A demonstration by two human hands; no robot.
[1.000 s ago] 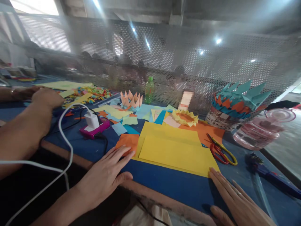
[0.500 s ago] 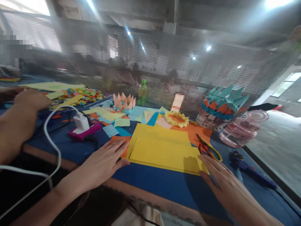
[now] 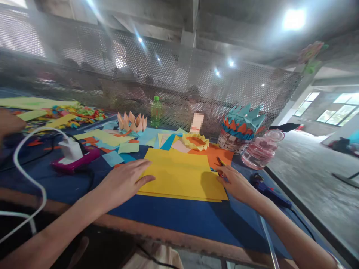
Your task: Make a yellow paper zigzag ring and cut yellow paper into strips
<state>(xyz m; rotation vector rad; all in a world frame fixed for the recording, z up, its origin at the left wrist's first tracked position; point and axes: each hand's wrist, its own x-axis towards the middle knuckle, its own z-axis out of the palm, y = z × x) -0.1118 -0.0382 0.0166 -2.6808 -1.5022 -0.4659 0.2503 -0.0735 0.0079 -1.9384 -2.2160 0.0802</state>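
A folded yellow paper sheet (image 3: 179, 175) lies on the blue table (image 3: 196, 220) in front of me. My left hand (image 3: 123, 183) lies flat on the sheet's left edge, fingers stretched out. My right hand (image 3: 237, 183) rests at the sheet's right edge, fingers extended toward the paper. It covers most of the red and yellow scissors (image 3: 220, 163); only their tip shows. I cannot see whether the fingers grip them.
Orange paper (image 3: 215, 155), a yellow paper ring (image 3: 195, 141), an orange paper crown (image 3: 131, 122) and loose scraps lie behind. A pink bottle (image 3: 259, 151), a teal paper crown (image 3: 241, 127) and a blue glue gun (image 3: 270, 192) sit right. A charger (image 3: 70, 151) with white cable (image 3: 25, 168) lies left, near another person's hand (image 3: 7, 123).
My right hand has moved from the near right table edge up to the sheet's right edge, over the scissors. My left hand slid onto the yellow sheet. The camera turned right.
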